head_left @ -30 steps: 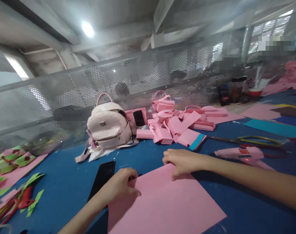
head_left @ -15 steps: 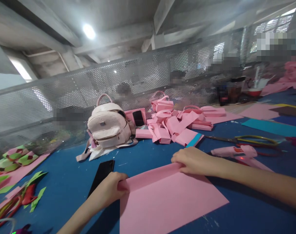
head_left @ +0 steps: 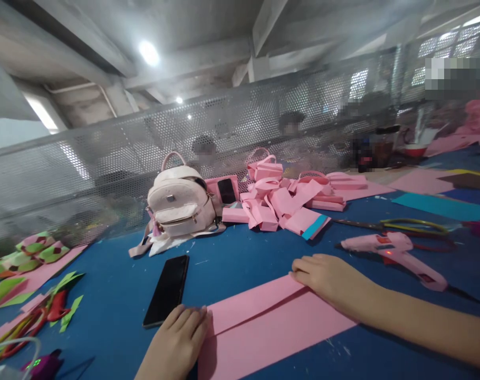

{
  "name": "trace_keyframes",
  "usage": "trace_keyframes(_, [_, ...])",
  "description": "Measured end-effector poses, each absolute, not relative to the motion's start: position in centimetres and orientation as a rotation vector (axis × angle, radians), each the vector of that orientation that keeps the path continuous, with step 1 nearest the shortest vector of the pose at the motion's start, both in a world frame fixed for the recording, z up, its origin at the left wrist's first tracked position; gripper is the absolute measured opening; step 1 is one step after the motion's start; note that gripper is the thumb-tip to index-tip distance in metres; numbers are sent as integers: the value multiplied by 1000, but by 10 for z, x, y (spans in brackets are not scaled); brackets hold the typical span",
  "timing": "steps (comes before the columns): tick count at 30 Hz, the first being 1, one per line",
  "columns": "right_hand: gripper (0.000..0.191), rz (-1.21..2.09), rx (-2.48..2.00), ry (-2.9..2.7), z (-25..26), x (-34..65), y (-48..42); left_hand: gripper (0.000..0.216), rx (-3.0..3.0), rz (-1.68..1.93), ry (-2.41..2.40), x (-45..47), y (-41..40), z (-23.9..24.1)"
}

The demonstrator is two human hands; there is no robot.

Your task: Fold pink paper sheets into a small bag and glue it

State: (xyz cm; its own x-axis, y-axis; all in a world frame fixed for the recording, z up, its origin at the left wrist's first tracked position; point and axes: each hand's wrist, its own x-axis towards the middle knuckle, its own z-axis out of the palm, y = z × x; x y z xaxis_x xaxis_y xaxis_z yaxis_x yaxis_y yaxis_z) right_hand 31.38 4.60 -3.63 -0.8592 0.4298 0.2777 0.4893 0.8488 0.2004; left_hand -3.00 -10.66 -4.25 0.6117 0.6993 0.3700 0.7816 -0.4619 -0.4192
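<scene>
A pink paper sheet (head_left: 271,327) lies on the blue table, its far edge folded over toward me in a long strip. The left end of that fold is under the curled fingers of my left hand (head_left: 184,335). At the right end, my right hand (head_left: 327,277) grips the folded edge, with the thumb hidden. A black phone (head_left: 166,290) lies just beyond my left hand. Right of my right hand rests a pink glue gun (head_left: 398,253) with a small lit light, and scissors with yellow handles (head_left: 414,227) lie behind it.
A white backpack (head_left: 180,203) stands at the back beside a heap of folded pink paper pieces (head_left: 283,198). Red-handled scissors (head_left: 30,327) and green paper scraps (head_left: 72,314) lie at the left. A perforated metal screen (head_left: 240,121) runs behind the table (head_left: 224,256).
The far edge of the pink sheet has come down into a folded flap. Both hands have moved nearer to me and lower, pressing at the fold's ends.
</scene>
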Motion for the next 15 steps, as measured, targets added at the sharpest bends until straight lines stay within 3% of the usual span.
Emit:
trace_keyframes(4, [43, -224, -655, -2835, -30, 321, 24, 42, -2232, -157, -1142, -28, -115, -62])
trace_keyframes(9, [67, 420, -761, -2983, -4, 307, 2, 81, -2375, -187, -1253, -3, -105, -78])
trace_keyframes(15, [70, 745, -650, -2998, 4, 266, -10, 95, -2479, -232, -1235, 24, -91, -83])
